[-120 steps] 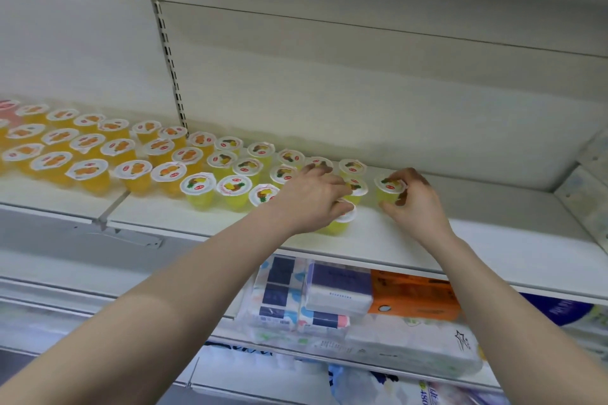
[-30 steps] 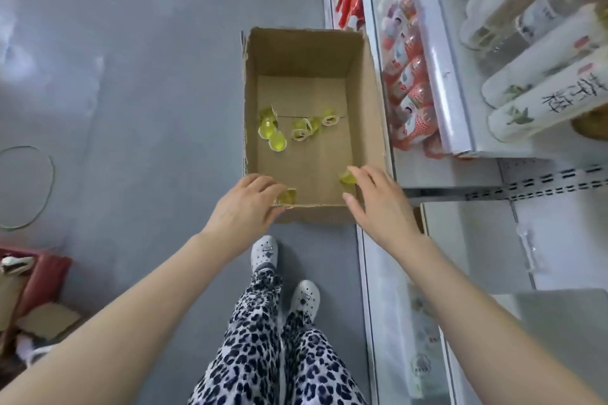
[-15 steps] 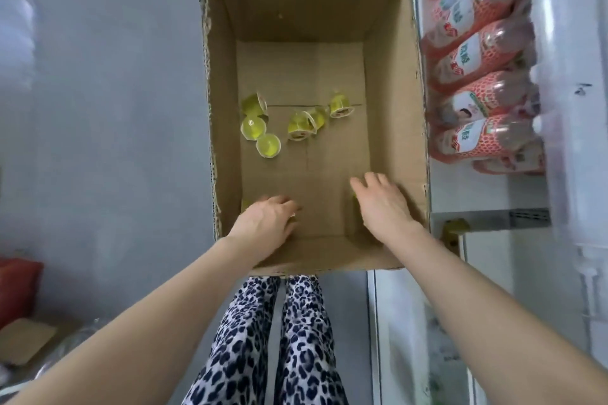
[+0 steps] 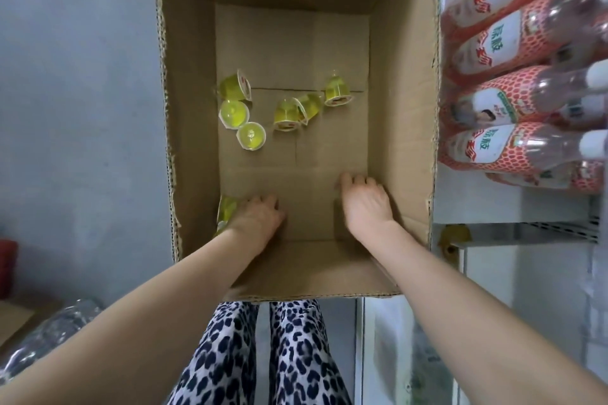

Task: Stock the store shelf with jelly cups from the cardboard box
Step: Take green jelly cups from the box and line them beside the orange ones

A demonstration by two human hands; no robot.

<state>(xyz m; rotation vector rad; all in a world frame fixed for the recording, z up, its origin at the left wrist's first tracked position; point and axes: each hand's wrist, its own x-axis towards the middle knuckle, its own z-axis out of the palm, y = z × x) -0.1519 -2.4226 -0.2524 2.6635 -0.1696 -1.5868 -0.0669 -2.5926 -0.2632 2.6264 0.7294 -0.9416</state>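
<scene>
An open cardboard box (image 4: pixel 189 82) stands on the floor below me. Several yellow-green jelly cups (image 4: pixel 285 113) lie tipped over in the middle of its floor. My left hand (image 4: pixel 255 219) is down in the near-left corner, fingers curled against another jelly cup (image 4: pixel 226 210) that sticks out from under its outer edge. My right hand (image 4: pixel 365 200) rests knuckles-up on the box floor near the right wall, fingers curled downward. Whatever lies under my right hand is hidden.
Pink netted bottles (image 4: pixel 493 102) lie stacked on the low shelf right of the box. A metal shelf rail (image 4: pixel 526 230) runs just beside the box's near-right corner. My leopard-print legs (image 4: pixel 256 355) are below the box. Grey floor (image 4: pixel 82 108) spreads to the left.
I turned from the shelf of cups down to the box. Over the last second both hands went from the box's near rim down to its floor.
</scene>
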